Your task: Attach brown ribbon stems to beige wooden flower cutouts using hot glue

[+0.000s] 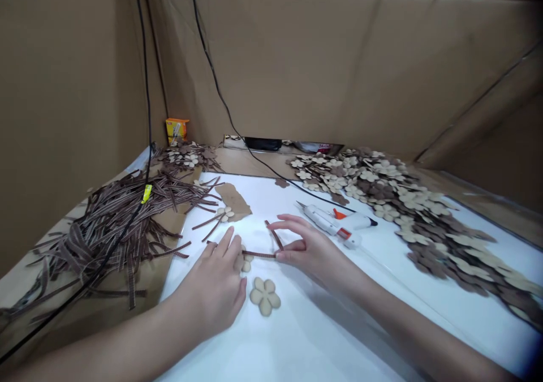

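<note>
My left hand (220, 283) lies over a beige flower (246, 263), most of it hidden, and presses on the left part of a thin brown ribbon strip (259, 254). The strip runs right to my right hand (299, 243), whose thumb and finger pinch its bent end; that end slants up and to the left. Another beige flower (265, 296) lies face up on the white board just below. A small flower with ribbon tails (225, 213) sits on a torn brown cardboard piece (234, 201) beyond my left hand.
Brown ribbon strips (127, 212) are heaped at the left. Beige and brown flowers (390, 201) pile up at the right. A white glue gun (331, 223) lies beyond my right hand. A black cable (212, 71) hangs across; a yellow box (176, 130) stands at the back left.
</note>
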`<state>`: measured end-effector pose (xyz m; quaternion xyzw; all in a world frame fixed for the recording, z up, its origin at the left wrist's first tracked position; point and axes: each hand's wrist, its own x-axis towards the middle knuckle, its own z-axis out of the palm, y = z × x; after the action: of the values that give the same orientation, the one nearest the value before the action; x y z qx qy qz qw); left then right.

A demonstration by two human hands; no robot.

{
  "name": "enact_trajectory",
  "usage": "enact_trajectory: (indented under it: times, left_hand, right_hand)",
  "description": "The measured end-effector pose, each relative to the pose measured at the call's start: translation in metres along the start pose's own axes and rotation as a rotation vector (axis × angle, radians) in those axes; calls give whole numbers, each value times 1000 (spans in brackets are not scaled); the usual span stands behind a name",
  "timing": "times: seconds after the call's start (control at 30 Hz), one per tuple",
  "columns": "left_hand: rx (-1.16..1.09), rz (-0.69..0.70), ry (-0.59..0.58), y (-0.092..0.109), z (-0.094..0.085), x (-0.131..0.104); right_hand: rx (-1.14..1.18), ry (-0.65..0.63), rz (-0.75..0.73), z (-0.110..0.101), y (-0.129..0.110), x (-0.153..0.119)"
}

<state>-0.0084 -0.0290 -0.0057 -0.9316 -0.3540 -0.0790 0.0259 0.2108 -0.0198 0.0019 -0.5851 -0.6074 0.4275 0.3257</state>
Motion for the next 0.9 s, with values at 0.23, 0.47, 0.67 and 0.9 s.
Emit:
enact_trajectory:
  times: [0.23,0.47,0.67,0.9]
  left_hand:
    - [27,22,46,-2,3,-1]
    - [36,33,40,-2,3,0]
    - [48,44,47,-3,5,0]
    - [30,54,50,-3,5,-1]
  right_hand:
    - [-130,1,-107,2,-4,-8]
    - [-17,-239,-92,-2,-6,-12]
    - [99,-352,-84,-4,7,-8]
    - [223,-367,-33,-6,7,-5]
